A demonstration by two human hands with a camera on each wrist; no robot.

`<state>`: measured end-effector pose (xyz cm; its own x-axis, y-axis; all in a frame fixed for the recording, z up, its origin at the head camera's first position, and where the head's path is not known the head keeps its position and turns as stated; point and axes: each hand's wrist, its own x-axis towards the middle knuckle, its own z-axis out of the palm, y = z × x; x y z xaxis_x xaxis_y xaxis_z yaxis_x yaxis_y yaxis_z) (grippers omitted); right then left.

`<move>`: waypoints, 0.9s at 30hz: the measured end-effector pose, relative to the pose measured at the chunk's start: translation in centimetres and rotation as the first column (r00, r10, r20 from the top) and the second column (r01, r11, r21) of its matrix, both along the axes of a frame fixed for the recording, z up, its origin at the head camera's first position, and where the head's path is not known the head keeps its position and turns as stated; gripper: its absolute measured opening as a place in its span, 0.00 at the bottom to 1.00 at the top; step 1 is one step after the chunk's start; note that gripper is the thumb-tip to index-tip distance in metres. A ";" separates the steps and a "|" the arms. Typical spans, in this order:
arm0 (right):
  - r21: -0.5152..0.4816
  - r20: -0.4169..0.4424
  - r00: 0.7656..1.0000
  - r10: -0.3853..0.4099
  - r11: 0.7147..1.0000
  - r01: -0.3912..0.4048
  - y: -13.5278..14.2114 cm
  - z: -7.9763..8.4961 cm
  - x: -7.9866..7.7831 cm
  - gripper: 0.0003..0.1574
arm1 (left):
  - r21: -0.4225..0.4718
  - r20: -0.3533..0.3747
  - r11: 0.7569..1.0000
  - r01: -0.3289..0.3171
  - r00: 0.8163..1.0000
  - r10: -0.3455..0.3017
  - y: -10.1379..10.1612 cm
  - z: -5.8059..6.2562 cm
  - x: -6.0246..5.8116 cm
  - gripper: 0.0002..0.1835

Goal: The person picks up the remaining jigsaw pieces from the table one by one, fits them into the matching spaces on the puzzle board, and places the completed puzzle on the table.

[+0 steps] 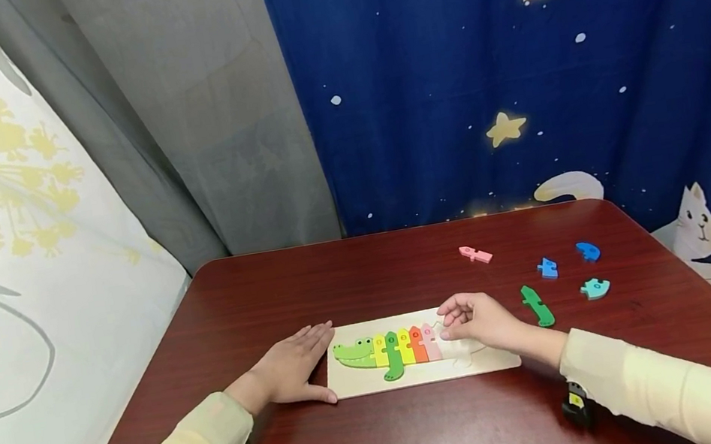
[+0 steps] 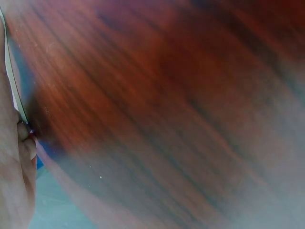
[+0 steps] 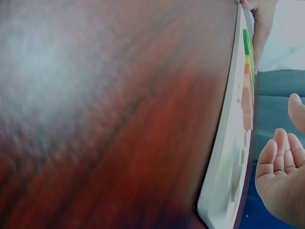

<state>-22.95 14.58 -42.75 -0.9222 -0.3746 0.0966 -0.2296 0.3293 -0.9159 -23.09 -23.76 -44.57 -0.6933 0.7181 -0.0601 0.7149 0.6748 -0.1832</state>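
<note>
A pale wooden puzzle board (image 1: 358, 387) lies flat on the table. Fitted in its left part are a green crocodile head (image 1: 355, 355), a long green leg piece (image 1: 393, 357), and yellow, orange and pink (image 1: 430, 343) body pieces; the right part shows bare outlines. My left hand (image 1: 297, 367) rests at the board's left edge, fingers extended and thumb by the lower corner. Above the bare part, just right of the pink piece, hovers my right hand (image 1: 482, 322). In the right wrist view its fingers (image 3: 268, 160) bend loosely, thumb apart, with nothing visible between them.
Loose pieces lie right of and behind the board: a pink piece (image 1: 475, 254), a green leg piece (image 1: 537, 306), a blue piece (image 1: 548, 268), a curved blue piece (image 1: 588, 251) and a teal piece (image 1: 594, 288). Curtains (image 1: 446, 88) hang behind the dark red table (image 1: 283, 293).
</note>
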 end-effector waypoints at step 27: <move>-0.012 -0.017 0.991 -0.129 0.992 0.129 4.4 1.7 -4.7 0.27 | -0.012 0.018 1.000 -0.024 1.000 0.024 -0.1 0.0 -0.1 0.63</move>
<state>-27.62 18.97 -41.08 -0.9608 -0.2515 0.1168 -0.2022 0.3473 -0.9157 -23.18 -23.83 -44.60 -0.7092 0.7003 -0.0810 0.7016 0.6898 -0.1787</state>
